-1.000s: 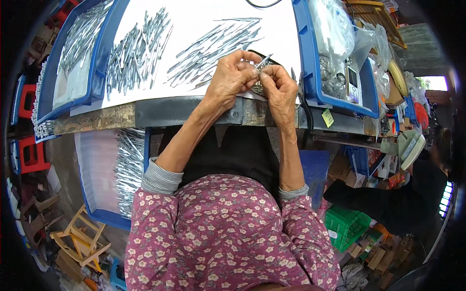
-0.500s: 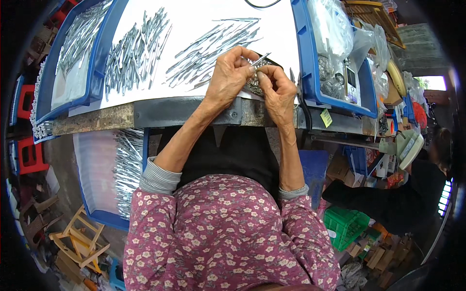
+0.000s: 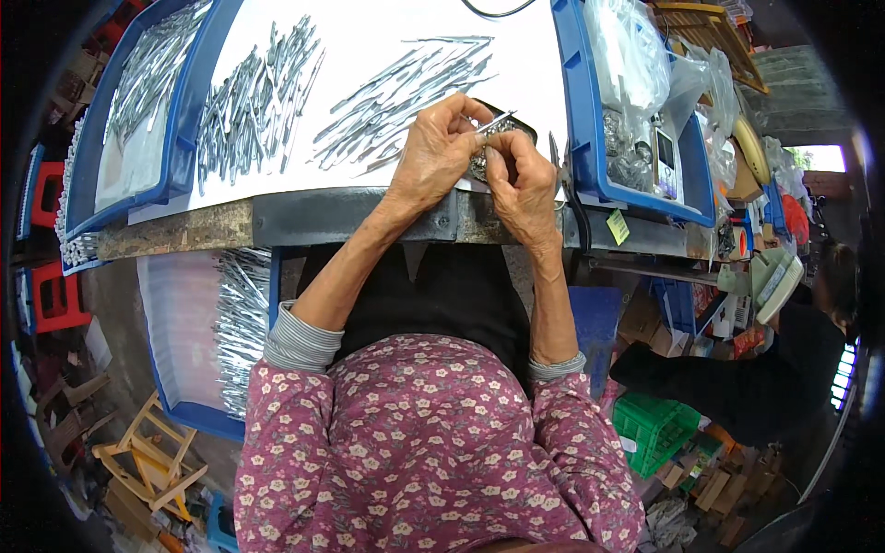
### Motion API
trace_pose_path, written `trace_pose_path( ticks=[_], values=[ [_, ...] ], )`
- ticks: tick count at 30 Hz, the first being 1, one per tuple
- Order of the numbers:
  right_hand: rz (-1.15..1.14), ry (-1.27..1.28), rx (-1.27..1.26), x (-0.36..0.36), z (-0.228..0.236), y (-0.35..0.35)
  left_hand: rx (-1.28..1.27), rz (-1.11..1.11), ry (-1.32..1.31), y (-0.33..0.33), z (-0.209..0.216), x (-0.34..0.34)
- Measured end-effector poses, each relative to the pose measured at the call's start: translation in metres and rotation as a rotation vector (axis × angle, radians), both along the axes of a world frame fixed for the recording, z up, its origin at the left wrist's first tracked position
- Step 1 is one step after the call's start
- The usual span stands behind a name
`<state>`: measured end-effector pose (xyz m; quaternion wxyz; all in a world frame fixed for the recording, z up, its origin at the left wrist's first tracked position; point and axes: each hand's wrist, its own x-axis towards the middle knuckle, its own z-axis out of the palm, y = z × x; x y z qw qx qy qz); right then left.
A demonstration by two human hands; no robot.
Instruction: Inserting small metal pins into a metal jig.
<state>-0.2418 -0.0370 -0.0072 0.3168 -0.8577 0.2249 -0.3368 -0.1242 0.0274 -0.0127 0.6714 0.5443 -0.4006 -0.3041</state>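
Observation:
Above the table's near edge, my left hand [image 3: 433, 152] is closed on a slim silver metal piece [image 3: 501, 121], whose pointed end sticks out to the upper right. My right hand [image 3: 523, 180] is closed in a pinch against the left fingertips; what lies between its thumb and finger is too small to make out. Beneath the hands, partly hidden, is a dark tray [image 3: 525, 125] of small shiny metal parts. Slim metal pieces [image 3: 401, 101] lie loosely in a pile left of the hands, and a second pile [image 3: 258, 106] lies farther left.
A blue bin [image 3: 175, 157] with more metal pieces stands at the left; another blue bin [image 3: 590, 138] at the right holds plastic bags. Below the table edge [image 3: 341, 214], a blue tray [image 3: 198, 415] carries metal pieces. A co-worker [image 3: 765, 369] is at the right, by a green crate [image 3: 656, 429].
My right hand has shifted slightly left and down, its fingers curling closer to the left fingertips. The metal piece's tip has lowered a little. My left hand stays nearly in place.

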Motion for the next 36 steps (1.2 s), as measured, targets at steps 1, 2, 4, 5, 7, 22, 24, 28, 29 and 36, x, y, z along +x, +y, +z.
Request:
trace_pose_path(
  ticks=[1, 2, 4, 5, 7, 22, 24, 28, 29, 36],
  values=[
    [0.0, -0.001, -0.001, 0.0, 0.0, 0.0, 0.0, -0.002, 0.025, 0.0, -0.001, 0.0],
    [-0.009, -0.015, -0.064, 0.001, -0.001, 0.0, -0.001, -0.004, 0.049, 0.0, -0.001, -0.001],
    [-0.021, -0.031, -0.128, 0.001, -0.005, 0.001, 0.037, -0.024, 0.112, 0.002, 0.003, 0.0],
    [-0.041, -0.048, -0.048, 0.001, -0.007, 0.001, 0.076, -0.044, 0.176, 0.003, 0.005, 0.0],
    [-0.058, -0.067, 0.033, 0.002, -0.006, 0.004, 0.04, -0.091, 0.318, 0.005, 0.003, 0.0],
    [-0.125, -0.242, 0.477, 0.006, 0.006, 0.011, 0.036, -0.256, 0.724, 0.02, 0.008, 0.003],
    [-0.127, -0.236, 0.474, 0.006, 0.006, 0.011, 0.027, -0.254, 0.688, 0.02, 0.008, 0.002],
    [-0.127, -0.229, 0.443, 0.006, 0.005, 0.011, 0.006, -0.249, 0.659, 0.021, 0.007, 0.001],
    [-0.126, -0.229, 0.443, 0.007, 0.005, 0.011, -0.006, -0.228, 0.628, 0.02, 0.006, 0.0],
    [-0.135, -0.197, 0.401, 0.007, 0.004, 0.011, -0.004, -0.1, 0.338, 0.019, 0.002, -0.003]
  ],
)
